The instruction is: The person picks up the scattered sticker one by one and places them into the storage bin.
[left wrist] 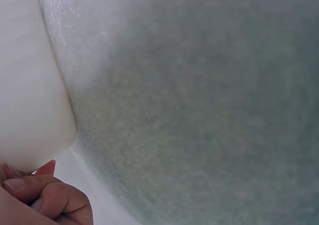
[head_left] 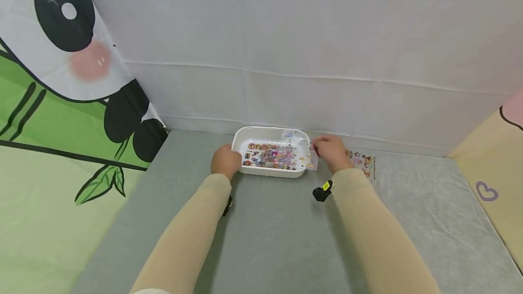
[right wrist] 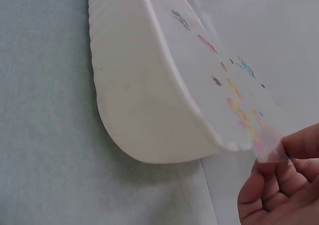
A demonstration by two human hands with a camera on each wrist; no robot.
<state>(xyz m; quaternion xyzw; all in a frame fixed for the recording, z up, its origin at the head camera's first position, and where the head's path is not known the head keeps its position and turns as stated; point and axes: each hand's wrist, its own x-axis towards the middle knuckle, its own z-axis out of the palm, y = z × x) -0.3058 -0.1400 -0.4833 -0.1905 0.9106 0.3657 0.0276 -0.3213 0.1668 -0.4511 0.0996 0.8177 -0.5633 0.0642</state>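
Note:
A white plastic tray (head_left: 271,172) stands against the back wall, with clear printed sticker sheets (head_left: 271,155) lying inside it. My left hand (head_left: 226,161) grips the tray's left end; in the left wrist view its curled fingers (left wrist: 62,200) meet the tray's lower corner (left wrist: 35,95). Between thumb and fingers, my right hand (head_left: 332,152) pinches the edge of one transparent sticker sheet (head_left: 312,161). In the right wrist view that sheet (right wrist: 239,105) slants over the tray's rim, its small coloured prints facing up.
Another clear sticker sheet (head_left: 367,163) lies on the grey tabletop (head_left: 278,239), right of the tray and partly behind my right hand. A white cloth wall (head_left: 306,58) rises directly behind the tray. Printed cartoon cloths flank both sides.

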